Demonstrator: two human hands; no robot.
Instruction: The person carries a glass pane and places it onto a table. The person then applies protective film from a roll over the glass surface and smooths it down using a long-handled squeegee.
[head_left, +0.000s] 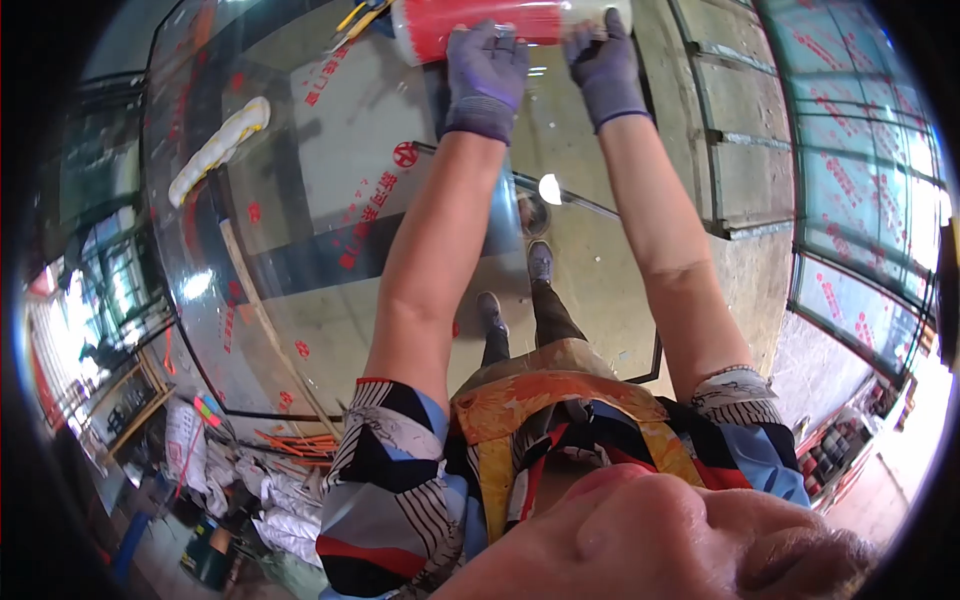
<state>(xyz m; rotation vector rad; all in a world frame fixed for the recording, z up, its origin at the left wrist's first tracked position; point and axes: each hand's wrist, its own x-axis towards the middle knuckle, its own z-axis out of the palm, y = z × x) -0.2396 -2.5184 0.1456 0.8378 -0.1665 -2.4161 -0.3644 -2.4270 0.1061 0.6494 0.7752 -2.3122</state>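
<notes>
A thick roll of red-printed plastic film (520, 22) lies crosswise at the top of the head view, red over most of its length and pale at the right end. My left hand (487, 75), in a grey-purple glove, has its fingers curled onto the roll's near side. Gloved the same way, my right hand (605, 65) grips the pale right end. Below the hands is a large glass pane (430, 290), with clear film bearing red lettering over its left part. The roll hides some of my fingertips.
On the pane's left side lies a white fluffy mop head (225, 148) with a long wooden handle (255, 285). Yellow-handled tools (352, 20) sit left of the roll. A metal rack (745, 140) and upright film-covered panes (845, 130) stand right. White sacks (190, 445) are at lower left.
</notes>
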